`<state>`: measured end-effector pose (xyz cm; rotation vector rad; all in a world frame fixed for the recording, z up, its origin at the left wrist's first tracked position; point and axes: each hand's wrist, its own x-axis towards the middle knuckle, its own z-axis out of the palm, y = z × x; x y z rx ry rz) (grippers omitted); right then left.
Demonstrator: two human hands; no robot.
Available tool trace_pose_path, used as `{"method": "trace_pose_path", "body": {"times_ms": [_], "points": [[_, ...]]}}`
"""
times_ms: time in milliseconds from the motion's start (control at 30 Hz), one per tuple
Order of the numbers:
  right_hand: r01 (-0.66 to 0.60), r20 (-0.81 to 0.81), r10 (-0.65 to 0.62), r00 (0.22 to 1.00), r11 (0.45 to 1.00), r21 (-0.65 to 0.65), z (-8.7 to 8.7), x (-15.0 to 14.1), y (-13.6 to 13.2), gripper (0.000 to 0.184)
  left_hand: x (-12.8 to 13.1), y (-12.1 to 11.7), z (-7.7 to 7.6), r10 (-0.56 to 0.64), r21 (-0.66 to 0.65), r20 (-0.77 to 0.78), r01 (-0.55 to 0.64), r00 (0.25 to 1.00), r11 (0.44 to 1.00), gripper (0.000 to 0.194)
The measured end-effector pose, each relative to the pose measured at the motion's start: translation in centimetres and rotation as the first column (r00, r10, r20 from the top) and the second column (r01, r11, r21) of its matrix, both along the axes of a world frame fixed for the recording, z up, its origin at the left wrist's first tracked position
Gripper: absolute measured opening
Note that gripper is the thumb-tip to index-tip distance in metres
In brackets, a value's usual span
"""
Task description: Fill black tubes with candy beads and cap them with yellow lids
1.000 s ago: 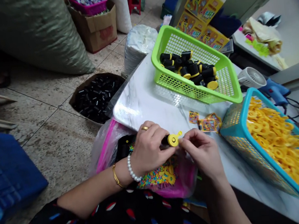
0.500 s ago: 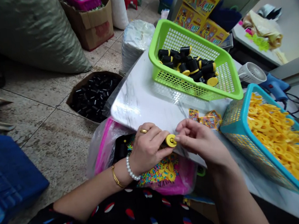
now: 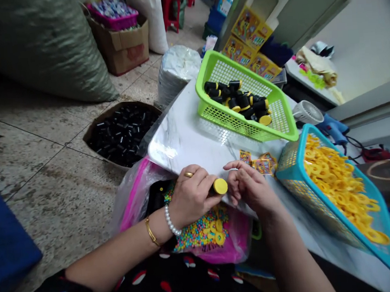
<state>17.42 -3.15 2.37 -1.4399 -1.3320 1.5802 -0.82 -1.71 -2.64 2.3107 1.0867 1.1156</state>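
Observation:
My left hand (image 3: pixel 192 190), wearing a ring and a pearl bracelet, is closed around a small black canister with a yellow cap (image 3: pixel 220 186). The cap's plain round face points towards my right hand. Most of the black body is hidden in my palm. Just right of the cap is my right hand (image 3: pixel 248 184), a small gap away, its index finger stretched out and the other fingers loosely bent; I see nothing in it. Below both hands, a pink-rimmed tub lined with clear plastic (image 3: pixel 235 248) holds small coloured beads (image 3: pixel 197 233) and several yellow rings (image 3: pixel 218 234).
On the white table (image 3: pixel 177 143) stand a green basket (image 3: pixel 244 126) of black-and-yellow canisters and a blue basket (image 3: pixel 290 174) of yellow rings. Small printed packets (image 3: pixel 262 165) lie between them. A box of black tubes (image 3: pixel 123 133) sits on the floor at left.
My right fingers have come off the canister's yellow end and drawn slightly away. That end showed a dark mark before; now its face looks plain. The camera view has shifted.

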Motion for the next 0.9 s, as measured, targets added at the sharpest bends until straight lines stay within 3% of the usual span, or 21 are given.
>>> {"method": "trace_pose_path", "body": {"times_ms": [100, 167, 233, 333, 400, 467, 500, 533, 633, 700, 733, 800, 833, 900], "points": [[-0.093, 0.289, 0.007, 0.957, 0.954, 0.285, 0.6, -1.2, -0.7, 0.032, -0.4, -0.1, 0.2, -0.040, 0.002, -0.016, 0.040, 0.999, 0.999, 0.019], [-0.254, 0.552, -0.027, 0.834, 0.868, 0.427, 1.4, -2.2, -0.5, 0.031, -0.5, -0.3, 0.2, -0.067, 0.034, -0.009, 0.068, 0.998, 0.997, 0.015], [-0.316, 0.671, -0.131, 0.730, 0.806, 0.501, 2.8, -2.6, 1.2, 0.022, -0.6, -0.2, -0.1, -0.033, 0.096, 0.009, 0.032, 0.999, 0.995, 0.030], [-0.147, 0.585, -0.389, 0.712, 0.732, 0.665, 6.6, -1.4, 5.4, 0.024, -0.6, 0.5, -0.5, 0.014, 0.199, -0.021, -0.010, 1.000, 0.980, 0.055], [0.042, 0.409, -0.555, 0.725, 0.628, 0.777, 8.8, 0.2, 7.2, 0.038, -0.5, 1.0, -0.5, 0.019, 0.234, -0.046, -0.008, 0.999, 0.972, 0.056], [0.162, 0.277, -0.660, 0.698, 0.523, 0.837, 9.4, 1.6, 7.2, 0.043, -0.4, 1.1, -0.4, 0.004, 0.241, -0.052, 0.009, 0.999, 0.970, 0.051], [0.164, 0.273, -0.692, 0.668, 0.495, 0.853, 9.1, 2.2, 6.5, 0.038, -0.5, 1.1, -0.4, -0.009, 0.240, -0.047, 0.020, 0.999, 0.971, 0.048], [0.127, 0.317, -0.703, 0.637, 0.501, 0.856, 8.4, 2.7, 5.2, 0.030, -0.5, 1.1, -0.4, -0.017, 0.237, -0.038, 0.025, 0.999, 0.971, 0.045], [-0.020, 0.522, -0.643, 0.560, 0.620, 0.785, 5.9, 4.8, -0.1, 0.017, -0.6, 1.0, -0.3, -0.018, 0.246, -0.025, 0.024, 1.000, 0.969, 0.038], [-0.010, 0.565, -0.666, 0.486, 0.642, 0.766, 4.9, 7.4, -3.3, 0.017, -0.5, 1.2, -0.3, -0.017, 0.269, -0.034, 0.026, 0.999, 0.963, 0.034], [0.019, 0.575, -0.707, 0.412, 0.638, 0.770, 4.8, 9.1, -4.4, 0.018, -0.4, 1.3, -0.4, -0.022, 0.284, -0.039, 0.032, 0.999, 0.958, 0.032], [0.074, 0.617, -0.758, 0.212, 0.642, 0.763, 5.4, 13.0, -5.3, 0.020, -0.1, 1.5, -0.4, -0.030, 0.308, -0.044, 0.042, 0.999, 0.950, 0.030], [0.086, 0.670, -0.729, 0.139, 0.683, 0.725, 5.9, 14.9, -5.2, 0.020, 0.0, 1.6, -0.4, -0.032, 0.319, -0.042, 0.044, 0.999, 0.947, 0.029], [0.090, 0.753, -0.645, 0.131, 0.764, 0.639, 6.8, 18.2, -4.2, 0.018, 0.3, 1.7, -0.3, -0.037, 0.325, -0.041, 0.048, 0.998, 0.945, 0.029]]}}
